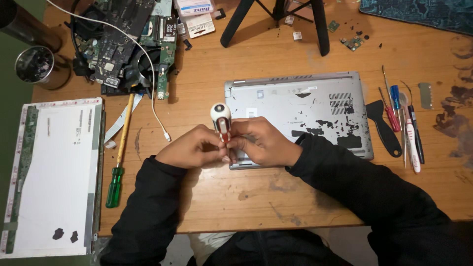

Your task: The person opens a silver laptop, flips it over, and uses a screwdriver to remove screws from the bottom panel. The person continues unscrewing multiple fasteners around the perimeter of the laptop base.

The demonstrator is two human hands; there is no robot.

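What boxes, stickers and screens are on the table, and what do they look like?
Screen panel: lies flat at the table's left edge, a big white rectangle with a green strip along its left side.
Small packages: top middle, beside the circuit boards, flat white rectangles, one with a blue part.
White sticker: on the grey laptop base, small and square, just above the right hand.

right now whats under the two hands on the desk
Under the left hand and right hand, which grip a red and white screwdriver, lies the front left corner of a grey laptop base. The screwdriver's tip and that corner's screws are covered.
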